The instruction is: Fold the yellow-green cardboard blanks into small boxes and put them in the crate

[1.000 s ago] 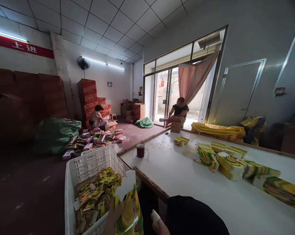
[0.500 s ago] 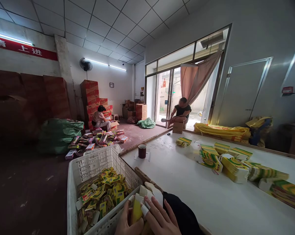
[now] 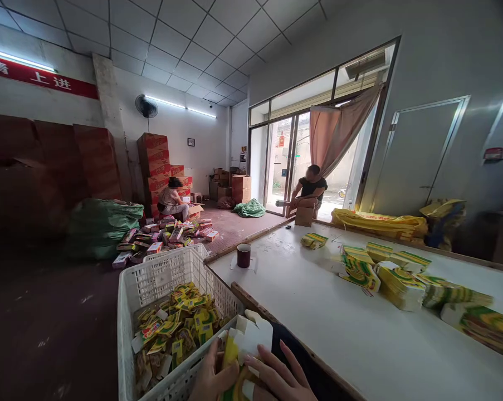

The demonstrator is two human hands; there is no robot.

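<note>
My left hand [image 3: 213, 372] grips the left side of some yellow-and-white cardboard cartons [image 3: 251, 337] at the bottom of the view, close to the crate's near rim. Across their right side lie the fingers of my right hand [image 3: 280, 372], holding them from above. White wrapping covers some of my fingertips. White end flaps of the cartons point away from me; their lower part is hidden by my hands. Just left stands a white plastic crate [image 3: 128, 334] with many small yellow printed cartons [image 3: 188, 317] heaped inside.
A white table [image 3: 301, 295] on the right bears a dark mug [image 3: 243, 255] and stacks of flat yellow-green cartons [image 3: 401, 284]. Beyond are two seated people, a pile of pink boxes [image 3: 176, 234], a green sack [image 3: 105, 228] and stacked red boxes [image 3: 153, 167].
My right hand has slid a little down and right over the cartons, uncovering more of their white flaps. The left hand has shifted slightly down and left. The view has moved slightly.
</note>
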